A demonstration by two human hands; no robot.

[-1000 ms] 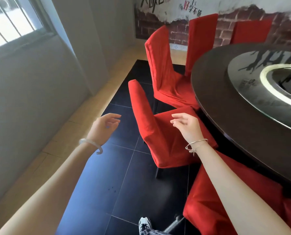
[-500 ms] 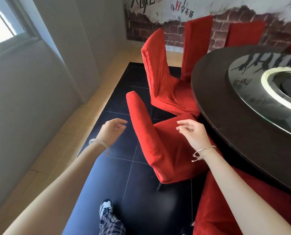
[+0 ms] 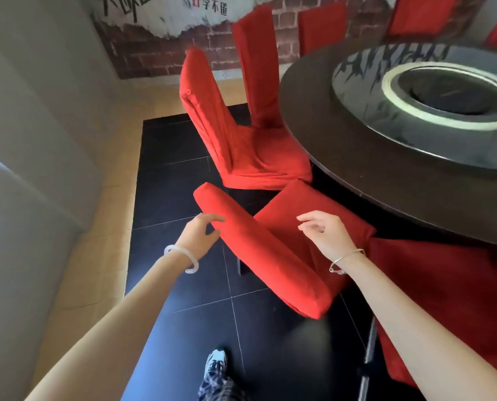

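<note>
A moment ago both hands were in the air, short of the red chair (image 3: 258,250). Now the person has stepped closer, and the left hand (image 3: 196,237) has reached the chair's back. Its grip looks clamped on the edge of the back, fingers on top and thumb below. The right hand (image 3: 324,235) hangs over the seat with its grip apart, fingers loose, holding nothing. I cannot tell if it touches the cloth.

The red chair stands on the black floor (image 3: 270,357) in the middle of the view. Its seat points toward the round table (image 3: 342,146) at 2 o'clock. A second chair (image 3: 256,157) stands at 12 o'clock, just past it.

I think the reach is done, so moving the chair can start — one hand has hold, and the other likely needs to come down too.

Some things are hard to see. The chair's legs are almost all hidden under the red cover — only one dark leg peeks out. Another red seat (image 3: 458,270) at 4 o'clock is cut off by the edge. The round table runs off the right side and looks blurry. At 6 o'clock just one shoe (image 3: 216,361) shows.
</note>
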